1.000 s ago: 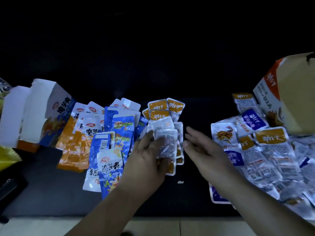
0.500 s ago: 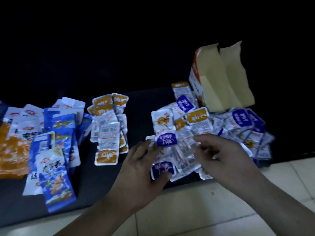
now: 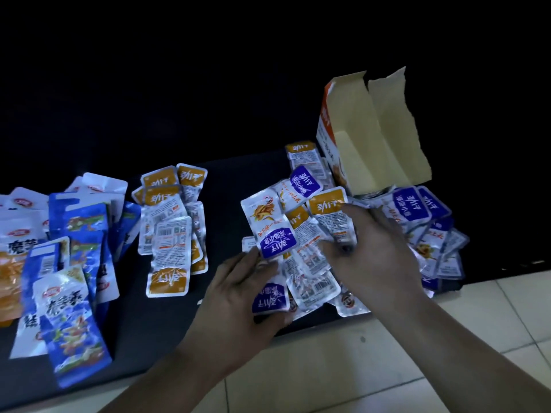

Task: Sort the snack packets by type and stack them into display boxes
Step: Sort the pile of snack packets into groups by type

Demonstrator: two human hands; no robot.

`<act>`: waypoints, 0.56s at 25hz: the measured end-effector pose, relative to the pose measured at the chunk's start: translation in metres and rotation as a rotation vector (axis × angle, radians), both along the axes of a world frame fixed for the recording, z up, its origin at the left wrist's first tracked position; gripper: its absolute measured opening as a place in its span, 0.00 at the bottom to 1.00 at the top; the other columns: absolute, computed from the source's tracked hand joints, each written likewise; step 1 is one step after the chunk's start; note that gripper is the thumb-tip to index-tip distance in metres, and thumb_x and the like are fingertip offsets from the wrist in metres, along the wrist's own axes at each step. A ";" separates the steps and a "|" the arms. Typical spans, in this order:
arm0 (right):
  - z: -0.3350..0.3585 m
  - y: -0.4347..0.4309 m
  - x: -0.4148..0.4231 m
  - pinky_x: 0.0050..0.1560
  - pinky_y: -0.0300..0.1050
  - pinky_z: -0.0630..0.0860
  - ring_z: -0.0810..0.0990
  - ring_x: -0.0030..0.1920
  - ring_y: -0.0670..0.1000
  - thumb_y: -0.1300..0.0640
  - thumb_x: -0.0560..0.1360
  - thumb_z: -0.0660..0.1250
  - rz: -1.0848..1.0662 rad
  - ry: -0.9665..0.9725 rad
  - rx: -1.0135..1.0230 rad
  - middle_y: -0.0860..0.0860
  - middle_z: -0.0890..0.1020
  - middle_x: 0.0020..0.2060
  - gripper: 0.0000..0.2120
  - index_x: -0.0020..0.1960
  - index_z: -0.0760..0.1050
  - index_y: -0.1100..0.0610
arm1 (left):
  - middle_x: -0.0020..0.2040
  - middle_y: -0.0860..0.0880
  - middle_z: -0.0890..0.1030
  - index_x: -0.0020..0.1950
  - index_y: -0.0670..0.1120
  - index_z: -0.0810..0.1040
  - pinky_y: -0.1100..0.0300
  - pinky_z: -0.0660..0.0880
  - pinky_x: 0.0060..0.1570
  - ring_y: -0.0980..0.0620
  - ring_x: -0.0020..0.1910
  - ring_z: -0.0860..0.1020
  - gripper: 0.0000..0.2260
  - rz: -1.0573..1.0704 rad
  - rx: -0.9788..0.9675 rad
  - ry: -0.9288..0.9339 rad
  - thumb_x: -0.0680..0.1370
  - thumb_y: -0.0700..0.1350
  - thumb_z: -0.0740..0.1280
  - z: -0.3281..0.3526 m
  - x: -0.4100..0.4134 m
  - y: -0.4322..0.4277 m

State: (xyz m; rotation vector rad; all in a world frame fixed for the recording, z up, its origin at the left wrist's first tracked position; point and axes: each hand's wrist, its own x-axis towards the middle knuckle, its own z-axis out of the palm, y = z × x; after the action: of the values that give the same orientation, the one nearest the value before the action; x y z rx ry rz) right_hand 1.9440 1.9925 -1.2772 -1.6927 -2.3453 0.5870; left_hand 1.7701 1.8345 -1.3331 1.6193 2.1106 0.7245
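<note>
A mixed heap of small purple-label and orange-label packets (image 3: 417,222) lies at the right on a dark mat (image 3: 155,329). My right hand (image 3: 372,248) rests on the heap, its fingers curled over an orange-label packet (image 3: 328,205). My left hand (image 3: 238,296) lies flat at the heap's near-left edge, fingertips touching a purple-label packet (image 3: 275,242). Whether either hand grips a packet is unclear. A sorted pile of orange-label packets (image 3: 173,225) sits in the middle. Blue packets (image 3: 80,234) and orange long packets (image 3: 10,278) lie at the left. An open display box (image 3: 366,135) stands behind the heap.
Pale floor tiles (image 3: 343,368) run along the near edge of the mat. Beyond the mat everything is dark. The box's torn flaps (image 3: 393,120) stand up over the heap.
The view has swung right. My left hand let go of the orange-label pile and both hands moved onto the mixed heap at the right.
</note>
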 end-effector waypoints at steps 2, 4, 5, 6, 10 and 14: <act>0.001 -0.001 -0.005 0.57 0.60 0.77 0.70 0.67 0.60 0.48 0.72 0.75 0.071 -0.017 0.179 0.53 0.75 0.67 0.30 0.72 0.73 0.51 | 0.75 0.60 0.70 0.71 0.57 0.77 0.57 0.74 0.67 0.58 0.73 0.69 0.29 0.072 0.058 -0.091 0.72 0.66 0.70 0.004 -0.008 -0.002; 0.000 -0.002 -0.010 0.59 0.59 0.77 0.72 0.66 0.59 0.50 0.72 0.76 0.241 0.082 0.282 0.53 0.75 0.67 0.28 0.70 0.75 0.53 | 0.79 0.60 0.64 0.76 0.60 0.71 0.54 0.73 0.69 0.55 0.77 0.66 0.33 0.046 0.053 -0.057 0.72 0.66 0.70 0.010 -0.021 0.001; 0.000 -0.003 -0.016 0.59 0.57 0.78 0.73 0.67 0.57 0.50 0.73 0.75 0.325 0.149 0.203 0.51 0.76 0.67 0.28 0.71 0.74 0.51 | 0.83 0.61 0.54 0.80 0.64 0.62 0.53 0.66 0.74 0.54 0.81 0.57 0.40 -0.028 -0.037 -0.030 0.70 0.68 0.71 0.014 -0.028 0.005; -0.002 -0.006 -0.021 0.61 0.55 0.78 0.73 0.68 0.54 0.48 0.74 0.74 0.385 0.182 0.077 0.48 0.75 0.68 0.29 0.73 0.72 0.49 | 0.83 0.62 0.42 0.81 0.67 0.51 0.54 0.56 0.78 0.55 0.83 0.45 0.48 -0.107 -0.165 0.013 0.67 0.70 0.72 0.018 -0.033 0.011; -0.012 -0.014 -0.027 0.66 0.52 0.77 0.68 0.74 0.49 0.44 0.74 0.67 0.450 0.054 0.027 0.45 0.73 0.73 0.32 0.77 0.68 0.48 | 0.84 0.57 0.40 0.83 0.63 0.46 0.50 0.42 0.81 0.54 0.83 0.38 0.53 -0.255 -0.269 0.192 0.65 0.72 0.71 0.020 -0.041 0.026; -0.002 -0.009 -0.024 0.60 0.48 0.77 0.74 0.69 0.47 0.51 0.77 0.68 0.382 0.074 -0.090 0.43 0.73 0.72 0.30 0.78 0.66 0.44 | 0.70 0.55 0.77 0.74 0.55 0.74 0.49 0.78 0.65 0.54 0.67 0.77 0.30 -0.216 -0.005 0.164 0.73 0.61 0.71 0.022 -0.039 0.010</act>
State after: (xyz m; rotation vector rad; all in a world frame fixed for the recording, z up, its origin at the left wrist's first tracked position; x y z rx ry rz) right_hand 1.9198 1.9832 -1.2790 -1.2316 -2.6390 0.8134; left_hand 1.7315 1.8446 -1.3115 1.9244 1.9997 0.5324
